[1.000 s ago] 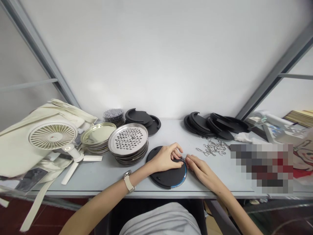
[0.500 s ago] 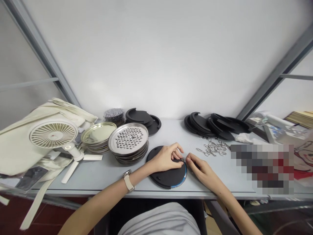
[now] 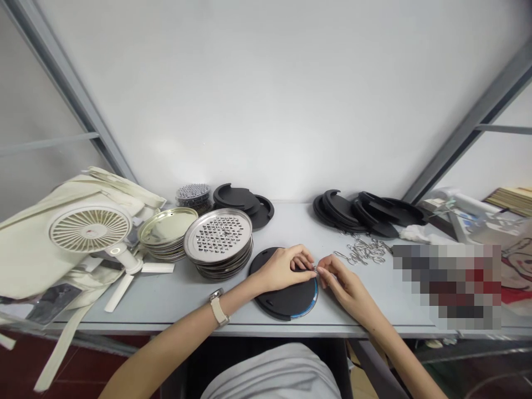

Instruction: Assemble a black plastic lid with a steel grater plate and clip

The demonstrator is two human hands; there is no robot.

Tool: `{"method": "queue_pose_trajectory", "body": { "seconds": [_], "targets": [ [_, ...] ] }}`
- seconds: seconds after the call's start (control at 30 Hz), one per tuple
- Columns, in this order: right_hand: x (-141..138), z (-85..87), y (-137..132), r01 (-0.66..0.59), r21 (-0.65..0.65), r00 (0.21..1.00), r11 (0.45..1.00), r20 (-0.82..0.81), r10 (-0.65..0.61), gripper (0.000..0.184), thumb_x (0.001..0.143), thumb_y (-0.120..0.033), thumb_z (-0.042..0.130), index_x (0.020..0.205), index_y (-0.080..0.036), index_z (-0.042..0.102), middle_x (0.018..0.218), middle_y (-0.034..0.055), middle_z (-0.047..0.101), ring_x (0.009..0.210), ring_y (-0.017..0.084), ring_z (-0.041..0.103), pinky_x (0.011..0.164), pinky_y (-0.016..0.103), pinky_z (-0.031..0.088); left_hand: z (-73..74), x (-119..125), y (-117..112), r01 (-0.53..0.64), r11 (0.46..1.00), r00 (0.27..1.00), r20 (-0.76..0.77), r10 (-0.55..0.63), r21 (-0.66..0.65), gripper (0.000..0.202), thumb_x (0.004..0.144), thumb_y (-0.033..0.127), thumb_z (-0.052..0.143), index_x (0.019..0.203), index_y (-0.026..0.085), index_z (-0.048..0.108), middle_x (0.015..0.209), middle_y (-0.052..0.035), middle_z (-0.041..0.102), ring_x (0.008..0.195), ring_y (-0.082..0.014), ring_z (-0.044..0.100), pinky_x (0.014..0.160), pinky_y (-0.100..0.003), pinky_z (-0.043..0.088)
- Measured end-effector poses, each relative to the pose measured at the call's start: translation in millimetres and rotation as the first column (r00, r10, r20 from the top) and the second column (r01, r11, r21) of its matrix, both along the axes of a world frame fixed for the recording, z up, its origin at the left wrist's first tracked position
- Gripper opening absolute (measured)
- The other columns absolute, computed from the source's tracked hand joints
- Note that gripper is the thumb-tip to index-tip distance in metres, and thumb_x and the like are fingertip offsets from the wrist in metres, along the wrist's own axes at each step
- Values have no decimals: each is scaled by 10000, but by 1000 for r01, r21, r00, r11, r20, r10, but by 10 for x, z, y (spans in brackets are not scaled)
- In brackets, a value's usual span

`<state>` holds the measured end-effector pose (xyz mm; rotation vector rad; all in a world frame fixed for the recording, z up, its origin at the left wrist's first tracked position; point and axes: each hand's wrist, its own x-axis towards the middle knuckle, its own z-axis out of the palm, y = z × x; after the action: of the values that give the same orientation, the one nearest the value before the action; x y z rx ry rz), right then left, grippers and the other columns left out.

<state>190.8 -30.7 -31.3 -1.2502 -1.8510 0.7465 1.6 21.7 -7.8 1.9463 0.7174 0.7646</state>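
A round black disc (image 3: 286,300) lies on the table, a blue strip showing along its right edge. My left hand (image 3: 286,269) rests over the disc, fingers curled and thumb and fingertips pinched at its right rim. There my right hand (image 3: 341,281) meets it, also pinching. Between the fingertips of both hands is a small shiny metal piece (image 3: 316,270), mostly covered by the fingers. Behind my right hand lies a loose pile of wire-like metal loops (image 3: 366,250), similar in shine.
Left of the disc stand a stack of round metal graters (image 3: 218,235) and a stack of gold-toned round plates (image 3: 166,228). Black round holders (image 3: 341,208) lie near the wall. A white fan (image 3: 91,228) and cream bags (image 3: 29,230) fill the left side. A blurred-out area covers the right.
My right hand has shifted slightly left and closed in on my left fingertips. Both hands now meet at the small metal piece; the disc has stayed in place.
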Motion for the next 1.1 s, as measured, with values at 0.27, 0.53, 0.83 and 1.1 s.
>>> {"method": "queue_pose_trajectory", "body": {
  "seconds": [0.27, 0.53, 0.83, 1.1],
  "targets": [
    [-8, 19, -12, -42, 1, 999, 999, -1, 42, 150, 979, -345, 372, 902, -236, 440, 702, -21, 503, 646, 161, 505, 657, 275, 402, 62, -16, -18, 23, 998, 999, 26, -24, 60, 125, 813, 249, 628, 916, 178, 628, 855, -15, 691, 836, -135, 639, 701, -226, 408],
    [-11, 15, -10, -68, -8, 998, 998, -17, 68, 127, 980, -321, 384, 909, -232, 441, 723, -24, 509, 671, 151, 510, 679, 267, 403, 19, -2, 17, -6, 999, 999, 44, 4, 44, 121, 792, 217, 622, 896, 159, 638, 825, -26, 681, 793, -131, 628, 692, -222, 425],
    [-35, 19, -15, -36, -45, 998, 998, 51, 38, 234, 975, -367, 392, 802, -223, 455, 678, -36, 467, 644, 146, 454, 635, 257, 375, 15, 13, 36, -121, 992, 990, 68, 122, -22, 87, 751, 188, 641, 826, 144, 644, 773, -31, 676, 725, -124, 613, 652, -219, 446],
    [-36, 38, -6, -15, -3, 986, 1000, 168, 15, 297, 979, -370, 365, 727, -220, 417, 665, -31, 462, 664, 159, 459, 655, 272, 363, -23, 10, 47, -140, 990, 990, 9, 139, 38, 68, 759, 164, 610, 823, 160, 632, 752, -8, 662, 711, -114, 595, 665, -217, 452]
  ]
}}
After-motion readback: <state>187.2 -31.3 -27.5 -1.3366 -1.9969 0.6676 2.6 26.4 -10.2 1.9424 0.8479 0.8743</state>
